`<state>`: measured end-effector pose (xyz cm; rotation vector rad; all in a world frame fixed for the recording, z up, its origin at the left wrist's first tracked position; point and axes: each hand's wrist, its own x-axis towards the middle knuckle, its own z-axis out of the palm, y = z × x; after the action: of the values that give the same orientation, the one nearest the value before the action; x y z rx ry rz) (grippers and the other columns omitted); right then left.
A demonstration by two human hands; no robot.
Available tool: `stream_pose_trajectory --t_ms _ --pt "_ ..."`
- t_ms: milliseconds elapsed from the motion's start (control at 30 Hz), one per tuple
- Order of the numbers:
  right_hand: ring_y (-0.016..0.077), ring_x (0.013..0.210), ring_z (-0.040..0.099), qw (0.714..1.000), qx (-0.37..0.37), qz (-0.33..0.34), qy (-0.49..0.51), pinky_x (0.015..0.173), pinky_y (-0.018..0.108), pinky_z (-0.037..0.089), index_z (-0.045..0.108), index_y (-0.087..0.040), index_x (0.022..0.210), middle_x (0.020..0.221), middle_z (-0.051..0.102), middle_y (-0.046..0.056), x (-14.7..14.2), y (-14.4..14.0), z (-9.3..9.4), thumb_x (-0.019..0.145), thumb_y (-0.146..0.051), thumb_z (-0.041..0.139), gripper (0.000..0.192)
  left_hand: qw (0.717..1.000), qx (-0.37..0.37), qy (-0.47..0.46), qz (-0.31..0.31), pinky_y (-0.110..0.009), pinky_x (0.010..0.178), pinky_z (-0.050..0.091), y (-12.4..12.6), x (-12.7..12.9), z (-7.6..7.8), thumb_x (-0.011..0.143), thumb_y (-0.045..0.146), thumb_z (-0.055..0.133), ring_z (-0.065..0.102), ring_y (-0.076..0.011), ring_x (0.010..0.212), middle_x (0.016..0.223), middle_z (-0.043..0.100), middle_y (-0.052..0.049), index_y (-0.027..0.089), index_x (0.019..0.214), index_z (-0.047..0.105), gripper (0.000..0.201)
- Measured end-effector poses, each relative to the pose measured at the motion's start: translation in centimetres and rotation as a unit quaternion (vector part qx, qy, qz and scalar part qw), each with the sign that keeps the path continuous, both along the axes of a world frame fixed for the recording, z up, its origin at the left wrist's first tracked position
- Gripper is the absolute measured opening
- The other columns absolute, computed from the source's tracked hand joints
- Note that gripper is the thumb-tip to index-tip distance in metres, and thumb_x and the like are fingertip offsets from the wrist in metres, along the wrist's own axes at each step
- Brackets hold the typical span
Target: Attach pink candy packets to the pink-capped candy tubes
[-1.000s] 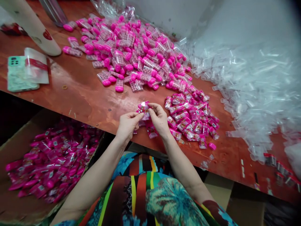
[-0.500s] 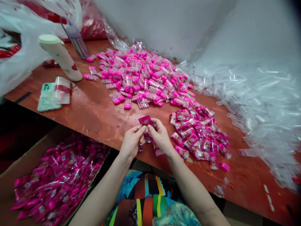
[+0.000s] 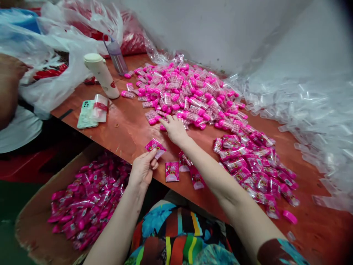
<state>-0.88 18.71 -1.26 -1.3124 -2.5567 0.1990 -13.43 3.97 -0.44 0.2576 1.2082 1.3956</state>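
My left hand pinches a small pink printed sachet by its lower edge, above the front of the table. Fingers apart, my right hand reaches to the near edge of a heap of clear candy bottles with pink caps. Its fingertips are at a pink cap; whether they grip it I cannot tell. Between my arms lie a flat pink sachet and a few more sachets, partly behind my right forearm.
Filled pink packets are piled on the right of the red table. Clear plastic pieces heap along the wall. A carton of packets stands below left. A white flask, purple bottle and phone sit left.
My hands have parted: the left keeps a sachet and has moved left, while the right has gone forward to the bottle heap. The whole view has shifted, bringing a person's arm in at left.
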Motion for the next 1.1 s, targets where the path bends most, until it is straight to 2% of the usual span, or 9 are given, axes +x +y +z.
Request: stream_pose_trajectory --t_ms 167,333,467,567,667,733,800,933,1100 --pt "0.0339 0.121 0.047 0.995 -0.011 0.063 -0.074 0.099 0.052 0.036 0.067 -0.018 0.124 0.135 0.057 0.018 -0.1 0.9 0.6 0.102 -0.016 0.043 0.033 0.999 -0.016 -0.022 0.034 -0.017 0.038 0.027 -0.8 -0.4 0.6 0.053 0.019 0.094 0.037 -0.0014 0.042 0.058 0.057 0.001 0.009 0.061 0.062 0.035" --pt "0.0275 0.123 0.047 0.997 -0.033 0.048 0.048 0.105 0.048 0.032 0.067 -0.014 0.091 0.125 0.063 0.013 2.2 -0.3 1.2 0.097 -0.009 0.049 0.02 0.993 -0.042 -0.099 0.045 -0.016 0.035 0.025 -0.7 0.0 1.0 0.066 0.01 0.087 0.034 -0.0008 0.039 0.058 0.056 0.004 0.011 0.068 0.061 0.026" --pt "0.0186 0.09 0.059 0.992 -0.079 0.019 0.1 0.086 0.037 0.043 0.059 -0.015 0.089 0.091 0.066 0.005 4.3 -3.9 1.5 0.096 -0.025 0.054 0.012 0.983 -0.073 -0.165 0.043 -0.015 0.033 0.025 -0.8 1.0 1.5 0.077 0.005 0.077 0.034 -0.0012 0.038 0.059 0.057 0.004 0.013 0.071 0.059 0.02" --pt "0.0143 0.068 0.057 0.925 -0.234 -0.047 0.296 0.066 0.029 0.045 0.049 -0.021 0.084 0.075 0.06 -0.002 6.0 -8.4 0.9 0.088 -0.039 0.064 0.024 0.978 -0.072 -0.192 0.03 -0.015 0.032 0.025 -1.2 2.0 2.1 0.084 0.005 0.07 0.033 -0.0011 0.036 0.061 0.058 0.003 0.013 0.073 0.058 0.018" --pt "0.0138 0.063 0.062 0.787 -0.391 -0.076 0.472 0.062 0.028 0.049 0.048 -0.023 0.092 0.072 0.061 -0.005 7.7 -13.0 0.1 0.087 -0.044 0.063 0.027 0.977 -0.066 -0.2 0.014 -0.015 0.032 0.025 -1.7 3.5 2.5 0.088 0.006 0.066 0.031 -0.0012 0.035 0.059 0.057 0.004 0.013 0.072 0.056 0.02" --pt "0.0117 0.056 0.06 0.71 -0.45 -0.088 0.535 0.056 0.026 0.047 0.048 -0.023 0.096 0.072 0.063 -0.006 8.7 -15.4 -0.1 0.085 -0.044 0.065 0.03 0.977 -0.065 -0.204 -0.009 -0.016 0.032 0.025 -2.1 4.8 2.5 0.089 0.007 0.066 0.031 -0.0014 0.035 0.057 0.055 0.004 0.013 0.073 0.057 0.02" --pt "0.0085 0.049 0.053 0.664 -0.456 -0.119 0.581 0.048 0.022 0.04 0.049 -0.023 0.095 0.073 0.063 -0.006 9.4 -17.3 -0.1 0.083 -0.043 0.068 0.03 0.975 -0.063 -0.209 -0.04 -0.016 0.032 0.025 -2.7 6.3 2.1 0.088 0.008 0.068 0.032 -0.0015 0.036 0.058 0.056 0.004 0.013 0.073 0.058 0.019" --pt "0.0064 0.051 0.046 0.621 -0.384 -0.197 0.655 0.046 0.021 0.034 0.051 -0.024 0.095 0.077 0.059 -0.006 10.3 -19.7 0.1 0.082 -0.05 0.069 0.034 0.974 -0.061 -0.197 -0.09 -0.016 0.035 0.027 -4.4 9.1 1.0 0.077 0.009 0.079 0.035 -0.0011 0.038 0.058 0.054 0.006 0.014 0.072 0.058 0.022" --pt "0.0075 0.058 0.048 0.66 -0.271 -0.273 0.646 0.056 0.022 0.042 0.05 -0.023 0.098 0.076 0.053 -0.007 11.7 -21.9 -0.5 0.073 -0.039 0.078 0.041 0.969 -0.051 -0.163 -0.181 -0.017 0.037 0.028 -6.7 11.5 0.3 0.069 0.015 0.086 0.039 -0.0018 0.039 0.056 0.054 0.007 0.014 0.074 0.062 0.024"
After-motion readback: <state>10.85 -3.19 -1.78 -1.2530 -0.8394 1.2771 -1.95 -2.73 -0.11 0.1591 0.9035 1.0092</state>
